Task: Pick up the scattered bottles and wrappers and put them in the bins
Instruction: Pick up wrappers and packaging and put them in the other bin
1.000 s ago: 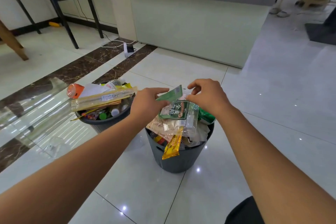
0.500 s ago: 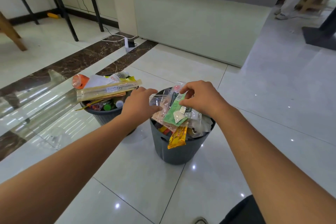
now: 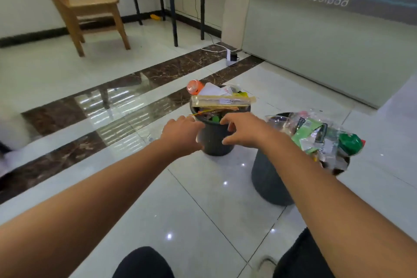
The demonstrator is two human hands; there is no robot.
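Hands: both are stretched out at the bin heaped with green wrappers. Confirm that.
Wrong bin. The head view shows the left hand and right hand stretched out at the other bin, the one with the long tan packet across its top, not the green-wrapper bin.

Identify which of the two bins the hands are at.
The farther bin, topped by an orange-capped bottle; left hand and right hand flank it. The nearer bin, holding green wrappers, sits aside.
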